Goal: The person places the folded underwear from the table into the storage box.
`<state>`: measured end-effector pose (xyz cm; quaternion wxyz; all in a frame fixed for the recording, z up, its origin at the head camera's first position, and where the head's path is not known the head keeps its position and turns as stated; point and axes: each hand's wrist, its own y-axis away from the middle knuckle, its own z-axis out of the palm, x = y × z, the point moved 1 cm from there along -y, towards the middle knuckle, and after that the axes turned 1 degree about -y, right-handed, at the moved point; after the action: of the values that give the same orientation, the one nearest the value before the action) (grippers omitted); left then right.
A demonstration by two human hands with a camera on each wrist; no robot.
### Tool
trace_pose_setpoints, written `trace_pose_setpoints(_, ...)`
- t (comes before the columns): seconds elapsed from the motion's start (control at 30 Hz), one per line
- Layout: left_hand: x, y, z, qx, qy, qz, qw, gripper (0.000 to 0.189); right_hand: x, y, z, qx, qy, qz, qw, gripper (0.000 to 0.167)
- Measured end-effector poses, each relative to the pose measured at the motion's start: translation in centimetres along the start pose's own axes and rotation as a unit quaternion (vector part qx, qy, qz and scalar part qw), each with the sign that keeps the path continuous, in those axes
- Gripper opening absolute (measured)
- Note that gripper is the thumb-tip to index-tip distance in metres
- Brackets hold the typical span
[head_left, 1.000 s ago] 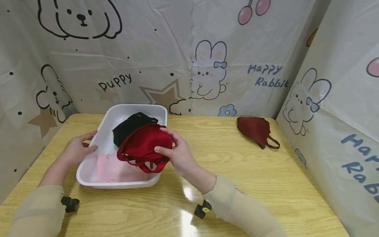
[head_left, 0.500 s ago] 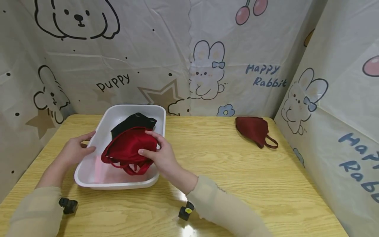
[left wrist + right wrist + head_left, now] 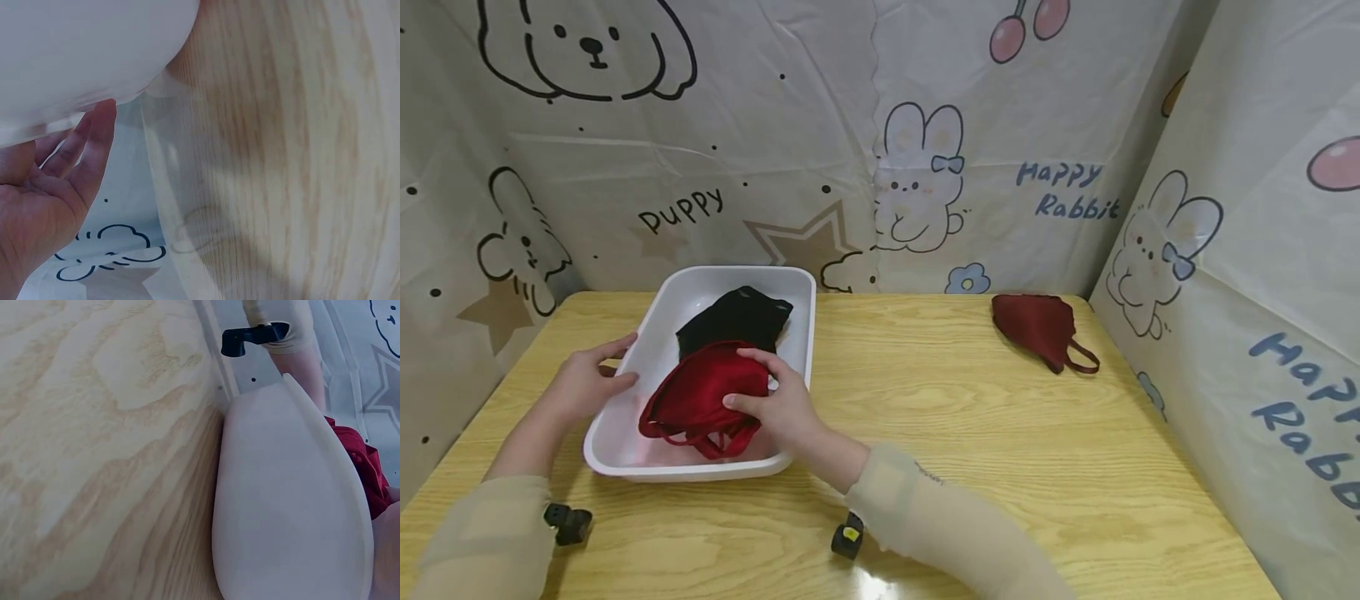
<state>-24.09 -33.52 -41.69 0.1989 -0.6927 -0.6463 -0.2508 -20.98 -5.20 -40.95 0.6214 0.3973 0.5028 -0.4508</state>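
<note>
A white plastic basin (image 3: 805, 333) stands on the left of the table. My left hand (image 3: 576, 385) grips its left rim, and in the left wrist view the fingers (image 3: 100, 134) reach under the rim from outside. My right hand (image 3: 784, 408) pinches a red bra (image 3: 700, 392), folded with its straps hanging, over the front part of the basin. Behind it in the basin lies a black folded garment (image 3: 730, 321). A pink cloth (image 3: 658, 452) is mostly hidden beneath the red bra. In the right wrist view, the basin's outer wall (image 3: 294, 500) covers most of the bra (image 3: 359, 459).
A dark red folded bra (image 3: 1037, 327) with one strap loop lies at the table's back right. The wooden table (image 3: 940, 433) meets a printed curtain (image 3: 775, 167) behind and at the sides. Small black cameras (image 3: 847, 537) sit on both wrists.
My right hand has carried the red bra left and down over the basin, covering more of the pink cloth and exposing more of the black garment. My left hand keeps its grip on the rim.
</note>
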Motion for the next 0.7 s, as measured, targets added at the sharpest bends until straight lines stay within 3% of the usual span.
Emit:
trace_pose_setpoints(0.3, -0.2, -0.1, 0.1, 0.004, 0.002, 0.001, 1.0000, 0.068, 0.5, -0.5, 1.0, -0.008, 0.068, -0.017, 0.9975, 0.057)
trace_pose_setpoints(0.43, -0.3, -0.1, 0.1, 0.002, 0.001, -0.002, 1.0000, 0.069, 0.6, -0.6, 1.4, -0.018, 0.092, -0.005, 0.9956, 0.055)
trace_pose_setpoints(0.7, -0.1, -0.1, 0.0, 0.001, 0.001, 0.001, 1.0000, 0.067, 0.9, -0.5, 1.5, -0.035, 0.171, 0.002, 0.9847, 0.055)
